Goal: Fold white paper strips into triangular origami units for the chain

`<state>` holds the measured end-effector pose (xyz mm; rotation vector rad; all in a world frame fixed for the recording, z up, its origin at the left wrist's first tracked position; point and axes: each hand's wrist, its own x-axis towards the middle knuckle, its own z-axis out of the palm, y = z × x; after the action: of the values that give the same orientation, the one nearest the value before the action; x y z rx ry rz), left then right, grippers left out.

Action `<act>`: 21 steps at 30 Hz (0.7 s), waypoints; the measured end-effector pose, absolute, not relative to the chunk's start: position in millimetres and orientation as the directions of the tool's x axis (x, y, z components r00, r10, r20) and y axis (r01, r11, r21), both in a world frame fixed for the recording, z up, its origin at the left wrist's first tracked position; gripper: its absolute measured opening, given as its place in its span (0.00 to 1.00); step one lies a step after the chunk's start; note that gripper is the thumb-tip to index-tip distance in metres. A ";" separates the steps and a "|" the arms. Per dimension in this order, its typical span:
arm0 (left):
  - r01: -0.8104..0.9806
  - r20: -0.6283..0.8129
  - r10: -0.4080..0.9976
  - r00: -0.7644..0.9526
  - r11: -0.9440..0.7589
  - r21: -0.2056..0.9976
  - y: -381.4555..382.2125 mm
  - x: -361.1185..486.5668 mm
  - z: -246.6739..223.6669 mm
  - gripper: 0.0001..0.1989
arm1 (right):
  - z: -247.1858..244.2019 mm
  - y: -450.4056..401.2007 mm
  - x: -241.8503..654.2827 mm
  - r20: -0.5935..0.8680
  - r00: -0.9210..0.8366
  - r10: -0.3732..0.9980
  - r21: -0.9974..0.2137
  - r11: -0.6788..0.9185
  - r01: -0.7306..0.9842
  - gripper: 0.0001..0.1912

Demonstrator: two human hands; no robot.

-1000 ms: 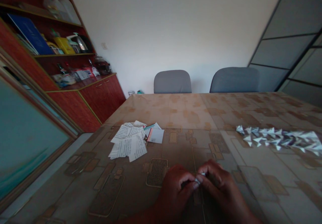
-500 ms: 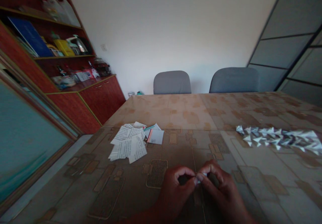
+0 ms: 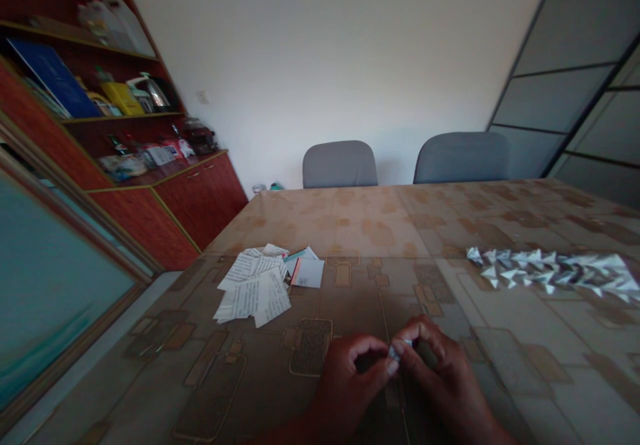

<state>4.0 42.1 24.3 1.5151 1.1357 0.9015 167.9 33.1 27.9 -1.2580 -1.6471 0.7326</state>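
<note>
Between my fingertips is a small folded piece of paper (image 3: 393, 352), mostly covered by the fingers. My left hand (image 3: 353, 372) pinches it from the left with thumb and forefinger. From the other side my right hand (image 3: 437, 365) pinches it too, so both hands are closed and almost touching above the table. Ahead to the left lies a loose pile of printed paper slips (image 3: 255, 288), some with coloured print. At the right, folded paper pieces (image 3: 550, 273) with pointed tips lie in rows.
A patterned cloth covers the table (image 3: 350, 218). Two grey chairs (image 3: 340, 164) stand at its far edge against the wall. To the left is a red-brown shelf cabinet (image 3: 195, 198) holding bottles, a kettle and a blue folder. Sliding panels (image 3: 555, 98) are at the right.
Both hands keep pinching the folded paper, and slightly more of it shows between the fingertips. The camera view has shifted a little.
</note>
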 end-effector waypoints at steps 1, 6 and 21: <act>0.219 -0.003 0.963 0.270 -0.058 0.974 42.2 3.7 23.4 0.09 | 28.4 33.1 167.9 0.293 -0.078 0.953 -0.871 0.300 0.388 0.14; 0.107 -0.017 0.959 0.282 -0.014 0.994 43.0 1.6 23.2 0.12 | 29.5 33.7 168.5 0.234 -0.139 0.962 -0.914 0.267 0.305 0.10; 0.193 0.017 0.963 0.267 -0.071 0.979 39.4 -0.4 23.7 0.12 | 24.0 37.0 171.9 0.198 -0.160 0.967 -0.923 0.239 0.301 0.18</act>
<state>-0.4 39.4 23.7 1.5033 1.1269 0.9360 171.9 37.0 24.0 -1.2017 -1.6378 0.9591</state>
